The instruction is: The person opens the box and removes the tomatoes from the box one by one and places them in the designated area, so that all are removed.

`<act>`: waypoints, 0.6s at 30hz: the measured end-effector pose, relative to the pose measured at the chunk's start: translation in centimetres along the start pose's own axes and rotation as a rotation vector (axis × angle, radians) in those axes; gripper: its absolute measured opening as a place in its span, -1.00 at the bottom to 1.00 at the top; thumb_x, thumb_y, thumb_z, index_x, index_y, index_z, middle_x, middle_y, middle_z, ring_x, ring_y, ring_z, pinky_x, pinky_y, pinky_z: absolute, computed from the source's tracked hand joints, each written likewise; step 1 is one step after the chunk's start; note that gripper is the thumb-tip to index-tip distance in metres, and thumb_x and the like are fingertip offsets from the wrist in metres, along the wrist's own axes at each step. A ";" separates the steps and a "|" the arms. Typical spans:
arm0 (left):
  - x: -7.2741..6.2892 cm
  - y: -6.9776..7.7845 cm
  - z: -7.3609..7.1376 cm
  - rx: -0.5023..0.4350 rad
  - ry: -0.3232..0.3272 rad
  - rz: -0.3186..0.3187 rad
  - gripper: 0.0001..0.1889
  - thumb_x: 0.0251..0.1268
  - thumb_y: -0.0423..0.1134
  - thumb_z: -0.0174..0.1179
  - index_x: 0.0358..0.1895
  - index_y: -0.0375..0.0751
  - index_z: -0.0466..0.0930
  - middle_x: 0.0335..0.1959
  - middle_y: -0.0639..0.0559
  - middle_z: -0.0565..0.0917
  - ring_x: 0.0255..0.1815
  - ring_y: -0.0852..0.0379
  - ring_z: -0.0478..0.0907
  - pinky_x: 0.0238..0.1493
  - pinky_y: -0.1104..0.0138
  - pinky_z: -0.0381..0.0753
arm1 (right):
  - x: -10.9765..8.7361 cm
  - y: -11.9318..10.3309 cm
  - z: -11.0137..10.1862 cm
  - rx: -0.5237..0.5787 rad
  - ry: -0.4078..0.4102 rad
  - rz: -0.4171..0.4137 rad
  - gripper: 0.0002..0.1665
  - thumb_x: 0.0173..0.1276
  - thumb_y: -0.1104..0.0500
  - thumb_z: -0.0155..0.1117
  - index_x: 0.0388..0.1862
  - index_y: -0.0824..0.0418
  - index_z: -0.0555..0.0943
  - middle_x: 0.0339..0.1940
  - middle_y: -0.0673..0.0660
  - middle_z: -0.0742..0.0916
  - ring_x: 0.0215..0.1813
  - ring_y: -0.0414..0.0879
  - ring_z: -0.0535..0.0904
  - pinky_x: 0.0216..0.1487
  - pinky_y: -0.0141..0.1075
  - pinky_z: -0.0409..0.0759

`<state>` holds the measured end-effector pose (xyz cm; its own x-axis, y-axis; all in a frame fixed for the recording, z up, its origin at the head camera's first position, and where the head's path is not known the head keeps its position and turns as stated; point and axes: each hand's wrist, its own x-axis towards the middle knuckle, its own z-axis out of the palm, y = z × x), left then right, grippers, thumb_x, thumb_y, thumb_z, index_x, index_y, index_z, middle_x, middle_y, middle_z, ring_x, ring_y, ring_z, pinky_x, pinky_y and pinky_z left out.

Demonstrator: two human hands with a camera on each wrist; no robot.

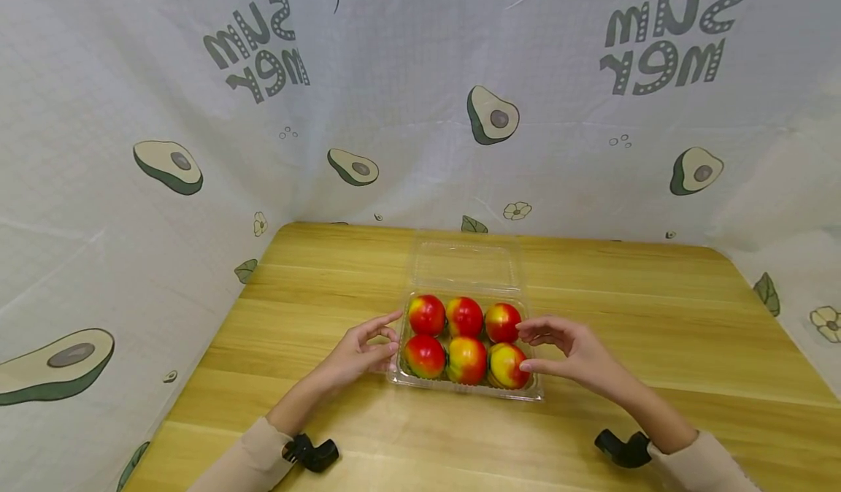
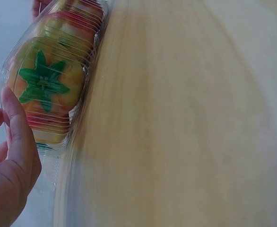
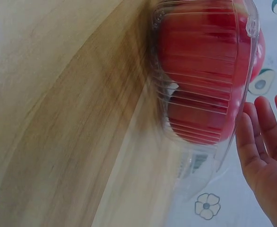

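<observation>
A clear plastic clamshell box (image 1: 469,390) stands on the table with its lid (image 1: 466,264) folded back. Inside sit several round red-and-yellow fruits (image 1: 466,360) in two rows; in the left wrist view, one fruit (image 2: 67,94) shows a green star-shaped leaf through the wall. My left hand (image 1: 358,350) is at the left side of the box, a finger touching its clear wall in the left wrist view. At the right side, my right hand (image 1: 568,350) has its fingers spread by the rim. In the right wrist view those fingers (image 3: 247,142) look straight and hold nothing.
The wooden table (image 1: 328,273) has rounded far corners. A white cloth with avocado prints (image 1: 420,76) hangs behind it and along both sides. Black bands with mounts (image 1: 315,454) sit on both wrists, next to beige sleeves (image 1: 239,463).
</observation>
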<state>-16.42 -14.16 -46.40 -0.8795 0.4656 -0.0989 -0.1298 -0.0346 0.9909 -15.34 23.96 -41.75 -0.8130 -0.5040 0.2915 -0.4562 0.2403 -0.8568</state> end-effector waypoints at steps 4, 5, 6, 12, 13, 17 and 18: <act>-0.1 0.1 0.1 0.001 0.002 -0.001 -0.36 0.44 -0.48 0.13 0.53 -0.24 0.20 -0.03 -0.12 0.44 -0.33 0.17 0.61 -0.18 0.31 0.74 | 0.0 0.0 0.2 -0.037 -0.002 -0.005 -0.45 0.09 0.40 0.55 0.07 0.46 0.57 -0.10 0.36 0.68 -0.05 0.04 0.64 0.02 -0.34 0.66; -0.1 0.1 0.1 0.001 0.003 -0.002 -0.37 0.44 -0.48 0.13 0.53 -0.24 0.20 -0.03 -0.12 0.44 -0.33 0.17 0.60 -0.18 0.31 0.74 | 0.0 0.0 0.2 -0.048 -0.002 -0.006 -0.45 0.09 0.39 0.55 0.07 0.45 0.58 -0.10 0.34 0.68 -0.05 0.04 0.63 0.02 -0.35 0.65; -0.1 0.1 0.1 -0.001 0.004 -0.003 -0.37 0.44 -0.48 0.13 0.53 -0.24 0.20 -0.03 -0.12 0.43 -0.33 0.18 0.60 -0.18 0.32 0.74 | 0.0 0.0 0.3 -0.058 -0.002 -0.005 -0.44 0.09 0.38 0.56 0.08 0.44 0.58 -0.09 0.33 0.68 -0.05 0.03 0.63 0.03 -0.36 0.65; -0.1 0.0 0.1 -0.001 0.004 -0.003 -0.37 0.44 -0.46 0.15 0.53 -0.22 0.21 -0.02 -0.12 0.42 -0.34 0.21 0.55 -0.18 0.31 0.74 | 0.0 0.1 0.6 -0.098 -0.001 0.001 -0.43 0.07 0.32 0.60 0.07 0.37 0.60 -0.07 0.24 0.69 -0.04 0.02 0.62 0.06 -0.43 0.61; -0.1 0.0 0.1 -0.001 0.003 -0.002 -0.37 0.44 -0.46 0.15 0.53 -0.22 0.21 -0.02 -0.12 0.42 -0.35 0.21 0.55 -0.18 0.31 0.74 | 0.0 0.2 0.6 -0.102 0.000 0.002 -0.42 0.06 0.31 0.61 0.07 0.36 0.60 -0.07 0.22 0.69 -0.04 0.02 0.62 0.06 -0.43 0.60; 0.0 -0.2 0.0 0.002 0.002 0.002 -0.37 0.44 -0.46 0.15 0.53 -0.21 0.22 -0.02 -0.13 0.42 -0.35 0.21 0.54 -0.18 0.31 0.74 | -0.1 0.3 0.8 -0.125 0.000 0.004 -0.40 0.04 0.26 0.63 0.07 0.31 0.62 -0.05 0.17 0.71 -0.04 0.00 0.62 0.08 -0.47 0.58; 0.0 -0.2 0.0 0.002 0.003 0.003 -0.37 0.44 -0.46 0.15 0.53 -0.21 0.22 -0.02 -0.13 0.42 -0.35 0.21 0.54 -0.18 0.31 0.74 | -0.1 0.4 0.8 -0.130 -0.001 0.004 -0.39 0.03 0.25 0.64 0.08 0.31 0.62 -0.05 0.16 0.71 -0.04 0.00 0.61 0.09 -0.48 0.57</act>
<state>-16.42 -14.15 -46.61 -0.8811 0.4630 -0.0965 -0.1263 -0.0337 0.9914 -15.16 23.43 -42.41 -0.8145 -0.5039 0.2875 -0.4959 0.3475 -0.7958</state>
